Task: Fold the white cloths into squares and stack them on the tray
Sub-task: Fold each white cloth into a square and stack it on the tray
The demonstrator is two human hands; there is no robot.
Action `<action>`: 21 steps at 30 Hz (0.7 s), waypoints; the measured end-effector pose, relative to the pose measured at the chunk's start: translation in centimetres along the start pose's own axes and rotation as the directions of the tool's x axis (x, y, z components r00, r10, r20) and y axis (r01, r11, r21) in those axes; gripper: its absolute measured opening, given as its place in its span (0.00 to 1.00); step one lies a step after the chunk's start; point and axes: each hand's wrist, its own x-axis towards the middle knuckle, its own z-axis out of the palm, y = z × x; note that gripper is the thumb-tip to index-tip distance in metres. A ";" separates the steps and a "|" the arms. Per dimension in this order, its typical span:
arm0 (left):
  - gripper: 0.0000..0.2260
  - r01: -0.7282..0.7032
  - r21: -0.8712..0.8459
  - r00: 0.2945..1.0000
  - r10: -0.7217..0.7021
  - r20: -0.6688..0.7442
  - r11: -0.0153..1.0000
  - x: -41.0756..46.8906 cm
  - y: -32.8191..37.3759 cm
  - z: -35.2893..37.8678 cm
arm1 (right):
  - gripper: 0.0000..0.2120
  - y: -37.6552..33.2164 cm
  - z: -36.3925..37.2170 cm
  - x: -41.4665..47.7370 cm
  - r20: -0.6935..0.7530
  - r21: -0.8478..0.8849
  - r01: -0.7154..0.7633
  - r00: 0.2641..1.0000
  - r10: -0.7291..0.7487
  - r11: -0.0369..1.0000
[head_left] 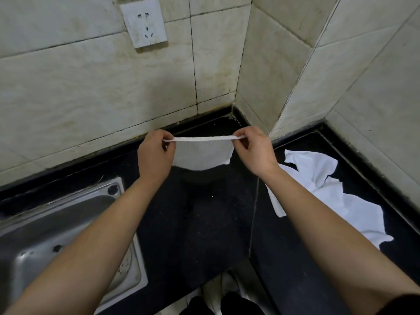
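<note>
Tiled wall (91, 87) corner, socket (144, 25) up top, black counter (204, 223) below, steel sink (91, 194) set in on the left.

Left hand (156, 153) and right hand (254, 151) each pinch one top end of a white cloth (202, 155), thumb against fingertips, other fingers curled. Top edge pulled taut between them. The cloth hangs above the counter near the back wall and looks already doubled over, with a loose corner sticking out low on the right side. Pile of cloths (329, 194), unfolded and crumpled, lies on the counter to the right, partly under the right forearm. Tray not in view, so nothing can be said about the stack.

Step looks like squaring up a half-fold before the next fold. To do it well:
- keep the top edge taut and level, layers matched at both pinches
- tuck that stray right corner in line before laying down
- lower flat onto bare counter, then fold across to a square and press the crease

Room:
- bare dark counter lies between the arms, best place to lay it
- wall close behind the hands, so little room to swing forward
- sink rim just left; keep the cloth off it, may be wet
- pile close on the right; a wide right elbow could drag it
- counter front edge near the body, don't let the hem hang over
</note>
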 end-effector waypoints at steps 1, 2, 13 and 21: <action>0.03 -0.027 0.015 1.000 0.027 0.001 1.000 -0.5 -0.3 0.1 | 0.06 0.3 0.2 -0.4 -0.012 -0.006 0.033 0.999 -0.033 0.999; 0.03 -0.060 0.034 0.998 0.060 0.018 0.998 -1.3 -0.7 0.2 | 0.06 0.7 0.5 -1.0 -0.014 -0.008 0.074 0.997 -0.074 0.997; 0.15 -0.313 0.248 0.718 0.058 0.694 0.917 -19.0 -10.0 6.0 | 0.13 9.0 8.4 -14.5 0.724 -0.285 0.069 0.670 0.167 0.956; 0.03 0.108 0.241 0.583 -0.258 0.770 0.964 -16.9 -10.1 5.3 | 0.13 9.3 7.6 -11.8 0.741 -0.285 -0.032 0.627 0.242 0.958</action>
